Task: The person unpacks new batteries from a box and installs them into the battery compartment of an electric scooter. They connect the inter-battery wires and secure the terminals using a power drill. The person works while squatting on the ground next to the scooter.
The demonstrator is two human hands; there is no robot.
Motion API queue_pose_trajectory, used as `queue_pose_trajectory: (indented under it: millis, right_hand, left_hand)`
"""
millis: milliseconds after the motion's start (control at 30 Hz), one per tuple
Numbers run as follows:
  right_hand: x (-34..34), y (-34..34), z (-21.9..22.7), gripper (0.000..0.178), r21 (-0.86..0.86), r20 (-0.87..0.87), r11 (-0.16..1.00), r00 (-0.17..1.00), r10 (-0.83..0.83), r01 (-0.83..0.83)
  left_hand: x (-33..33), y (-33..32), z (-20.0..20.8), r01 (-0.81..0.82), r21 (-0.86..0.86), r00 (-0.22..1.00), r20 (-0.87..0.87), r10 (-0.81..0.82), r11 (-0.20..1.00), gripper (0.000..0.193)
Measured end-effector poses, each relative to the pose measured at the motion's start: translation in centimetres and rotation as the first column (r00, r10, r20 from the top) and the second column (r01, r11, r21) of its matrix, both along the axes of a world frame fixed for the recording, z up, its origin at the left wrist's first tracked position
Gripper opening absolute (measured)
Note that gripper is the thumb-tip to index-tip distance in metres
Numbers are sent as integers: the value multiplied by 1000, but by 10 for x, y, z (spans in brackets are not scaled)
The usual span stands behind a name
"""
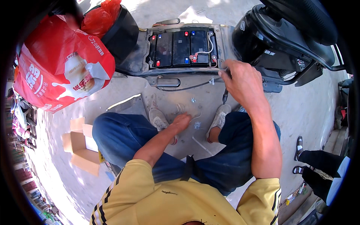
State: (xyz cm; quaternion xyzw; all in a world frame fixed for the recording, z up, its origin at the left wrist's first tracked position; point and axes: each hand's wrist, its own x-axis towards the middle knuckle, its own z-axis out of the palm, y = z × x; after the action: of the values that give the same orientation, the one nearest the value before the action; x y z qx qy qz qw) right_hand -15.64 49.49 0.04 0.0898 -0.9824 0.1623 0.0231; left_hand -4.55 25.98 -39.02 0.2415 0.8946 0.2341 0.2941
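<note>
A: Where are the hands?

B: The right hand is closed around a dark-handled tool at the rim of the scooter's open battery bay. The left hand reaches down, fingers curled over small metal parts on the ground between the shoes.

A: Advice?

B: Probably keep the tool clear of the battery terminals, and pick up one piece at a time.
</note>
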Motion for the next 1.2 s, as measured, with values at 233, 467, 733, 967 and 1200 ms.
queue_pose_trajectory:
  millis: [233, 467, 733, 967, 1200]
  right_hand:
    - [1, -1, -3, 22, 48, 18, 999, 1000, 5, -5]
    - [3, 2, -5, 22, 94, 49, 996, 999, 0, -4]
    - [1, 5, -11, 25, 111, 88, 994, 996, -8, -1]
    - [1, 6, -15, 26, 137, 94, 990, 995, 30, -42]
    - [3, 8, -14, 29, 155, 124, 987, 992, 17, -37]
  left_hand:
    - [18, -20, -24, -70, -14, 997, -38, 69, 997, 25]
    - [22, -18, -32, -44, 17, 999, 16, 43, 999, 20]
    - [24, -18, -43, -86, 41, 995, 46, 84, 995, 19]
    - [29, -25, -62, -64, 87, 996, -52, 69, 994, 18]
    - [30, -21, -53, -149, 101, 989, 23, 147, 984, 13]
